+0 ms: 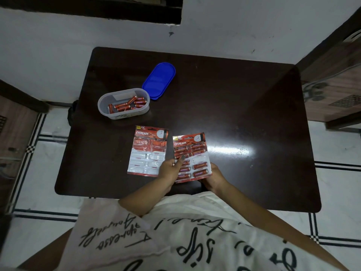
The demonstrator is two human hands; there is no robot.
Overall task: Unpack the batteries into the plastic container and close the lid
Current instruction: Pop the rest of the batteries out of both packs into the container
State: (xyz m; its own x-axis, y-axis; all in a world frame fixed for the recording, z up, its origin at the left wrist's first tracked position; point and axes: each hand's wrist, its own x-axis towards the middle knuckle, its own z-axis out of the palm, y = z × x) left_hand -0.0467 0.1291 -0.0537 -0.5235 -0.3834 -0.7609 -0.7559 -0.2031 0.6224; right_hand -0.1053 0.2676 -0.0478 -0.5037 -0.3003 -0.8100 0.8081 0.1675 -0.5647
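A red battery blister pack (192,156) with several batteries still in it is held above the table's near edge. My left hand (171,170) grips its left side, thumb pressed on the front. My right hand (213,176) holds its lower right corner from beneath. A second pack (147,150), mostly emptied, lies flat to the left. The clear oval plastic container (103,108) stands open at the back left with several loose red batteries (127,104) inside. Its blue lid (159,80) lies on the table just behind it.
Everything rests on a dark glossy table (244,114) with a bright glare patch right of the held pack. Wooden furniture stands at both sides, and a white wall lies behind. Tiled floor surrounds the table.
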